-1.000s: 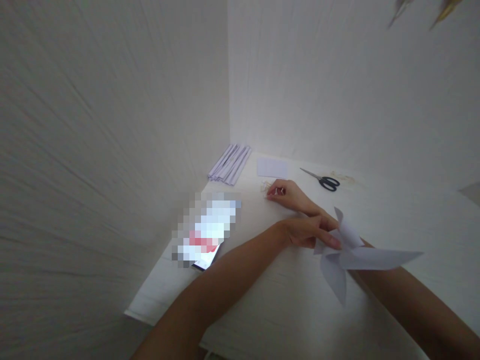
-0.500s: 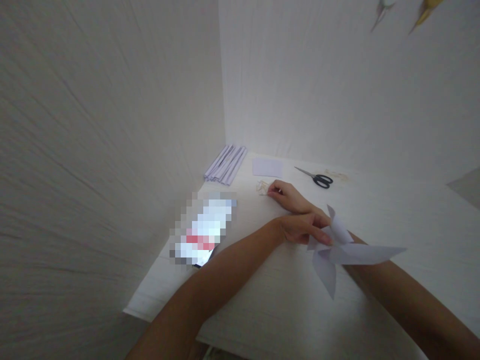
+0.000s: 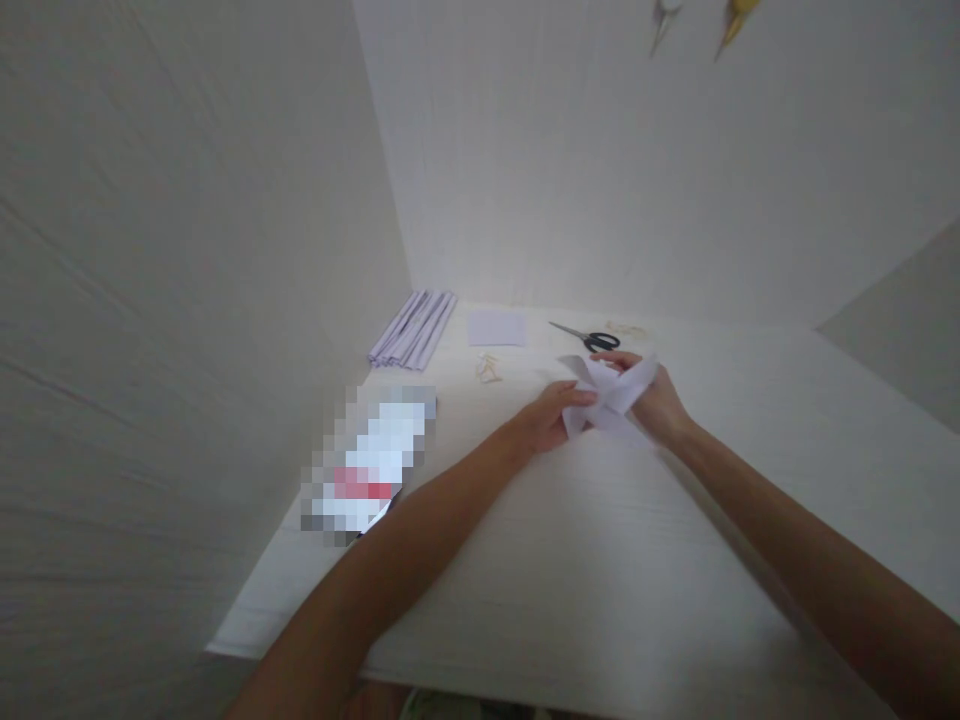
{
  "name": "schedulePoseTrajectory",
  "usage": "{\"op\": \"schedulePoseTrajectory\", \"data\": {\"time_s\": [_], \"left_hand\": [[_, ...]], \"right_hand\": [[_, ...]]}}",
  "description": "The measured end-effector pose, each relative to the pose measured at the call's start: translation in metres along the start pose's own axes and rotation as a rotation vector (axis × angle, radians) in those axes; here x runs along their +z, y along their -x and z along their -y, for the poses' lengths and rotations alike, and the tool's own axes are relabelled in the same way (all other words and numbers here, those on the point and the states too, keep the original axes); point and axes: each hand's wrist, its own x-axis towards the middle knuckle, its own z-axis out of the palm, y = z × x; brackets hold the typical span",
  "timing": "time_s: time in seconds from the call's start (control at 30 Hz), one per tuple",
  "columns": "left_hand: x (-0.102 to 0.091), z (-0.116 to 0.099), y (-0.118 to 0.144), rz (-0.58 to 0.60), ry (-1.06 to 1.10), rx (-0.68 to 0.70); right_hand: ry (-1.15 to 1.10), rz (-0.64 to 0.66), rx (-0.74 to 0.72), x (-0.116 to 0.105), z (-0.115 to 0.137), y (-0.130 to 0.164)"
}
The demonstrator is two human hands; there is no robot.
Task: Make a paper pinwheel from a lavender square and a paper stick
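A white paper pinwheel (image 3: 616, 392) with pointed blades is held up over the table. My left hand (image 3: 549, 418) pinches it near its centre, thumb on the near side. My right hand (image 3: 666, 408) is curled behind and to the right of it, its fingertips partly covered by the blades, so what they hold cannot be made out. A small pile of pale bits (image 3: 489, 370) lies to the left of the pinwheel. Just beyond my right fingers are black-handled scissors (image 3: 600, 341), their handles partly covered.
Rolled white paper sticks (image 3: 414, 330) lie by the left wall. A stack of paper sheets (image 3: 497, 329) sits at the back, and thin pale strips (image 3: 627, 329) lie behind the scissors. A lit, blurred phone (image 3: 375, 465) lies at left. Two pointed objects (image 3: 739, 22) show up top.
My right hand has left the small pale pile and come back to the right, behind the pinwheel. My left hand has carried the pinwheel up and leftward in view. The camera view has turned right.
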Motion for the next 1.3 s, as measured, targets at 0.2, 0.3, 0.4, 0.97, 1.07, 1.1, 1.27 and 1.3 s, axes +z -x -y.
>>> {"op": "schedulePoseTrajectory", "data": {"time_s": [0.2,0.3,0.4,0.97,1.07,1.1,1.27,1.3], "left_hand": [[-0.002,0.001,-0.006,-0.272,-0.04,0.143],[-0.002,0.004,-0.007,-0.356,-0.182,0.194],[-0.002,0.008,-0.007,-0.445,-0.367,0.245],[0.013,0.014,-0.005,-0.479,-0.887,0.278],[0.013,0.015,-0.006,-0.467,-0.885,0.263],[0.013,0.015,-0.006,-0.46,-0.873,0.254],[0.012,0.015,-0.006,-0.45,-0.86,0.227],[0.011,0.015,-0.006,-0.447,-0.859,0.223]], "right_hand": [[-0.179,-0.285,0.023,-0.02,-0.007,0.042],[-0.155,-0.429,-0.003,-0.021,0.002,0.058],[-0.084,-0.577,-0.082,-0.019,0.011,0.065],[0.475,-0.34,-0.401,-0.008,0.006,0.066],[0.548,-0.341,-0.414,-0.008,0.006,0.065],[0.557,-0.334,-0.403,-0.007,0.006,0.064],[0.571,-0.32,-0.329,-0.008,0.004,0.063],[0.573,-0.315,-0.32,-0.008,0.004,0.062]]}}
